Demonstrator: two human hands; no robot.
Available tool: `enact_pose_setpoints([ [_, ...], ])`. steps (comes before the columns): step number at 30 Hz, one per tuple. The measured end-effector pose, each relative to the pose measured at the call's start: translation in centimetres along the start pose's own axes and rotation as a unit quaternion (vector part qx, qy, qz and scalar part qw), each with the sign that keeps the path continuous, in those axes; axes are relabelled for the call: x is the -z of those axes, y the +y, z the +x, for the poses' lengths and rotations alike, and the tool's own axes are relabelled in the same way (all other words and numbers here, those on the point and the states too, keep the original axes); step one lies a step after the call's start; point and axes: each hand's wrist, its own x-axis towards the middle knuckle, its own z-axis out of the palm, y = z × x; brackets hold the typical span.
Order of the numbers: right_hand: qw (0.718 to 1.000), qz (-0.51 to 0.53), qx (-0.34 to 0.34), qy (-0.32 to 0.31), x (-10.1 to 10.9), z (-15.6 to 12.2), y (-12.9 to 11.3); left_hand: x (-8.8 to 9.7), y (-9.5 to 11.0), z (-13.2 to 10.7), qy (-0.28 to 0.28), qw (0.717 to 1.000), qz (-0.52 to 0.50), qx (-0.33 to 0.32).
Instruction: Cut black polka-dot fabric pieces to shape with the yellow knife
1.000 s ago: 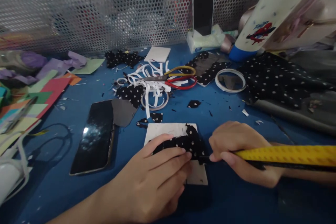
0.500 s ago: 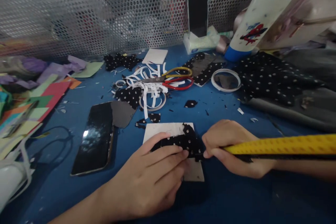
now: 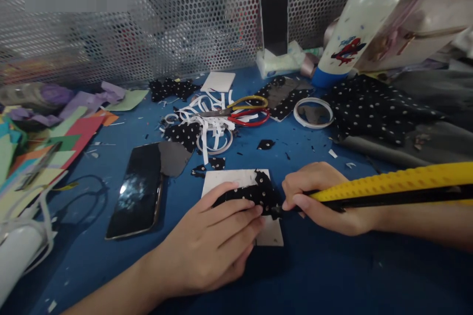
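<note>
My left hand lies curved over a piece of black polka-dot fabric, holding it against a white card. The fabric has ragged edges, and the card shows above and below it. My left thumb is hidden. My right hand is closed around a long yellow-and-black tool, which runs off the right edge. Its tip end meets the fabric's right edge or sits very close to it. The tool's exact kind is unclear.
Scissors rest on shredded white strips. A phone lies left and another phone stands behind. A white ring, spotted cloth and bottle are right; coloured paper is left. Perforated metal bounds the back.
The view has shifted slightly. My right hand and its tool sit a little higher, with the tool's far end tilted up. My left hand stays on the fabric and card.
</note>
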Motion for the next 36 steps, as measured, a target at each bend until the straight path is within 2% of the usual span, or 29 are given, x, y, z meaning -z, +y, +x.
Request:
enact_pose_setpoints([
  [5,0.999,-0.023,-0.012,-0.021,-0.14,0.07,-0.2,-0.2,-0.14,-0.23,-0.008,1.0,-0.008,-0.002],
  [11,0.995,-0.044,0.027,-0.081,-0.29,0.33,-0.29,-0.41,-0.18,-0.43,-0.008,1.0,-0.029,0.009],
  [21,0.999,0.023,-0.025,0.012,0.57,0.41,-0.42,-0.21,-0.23,-0.37,-0.006,1.0,-0.012,0.0],
  [36,0.998,0.053,-0.025,-0.019,0.23,0.44,-0.22,-0.1,-0.19,-0.3,-0.012,1.0,-0.005,-0.003],
])
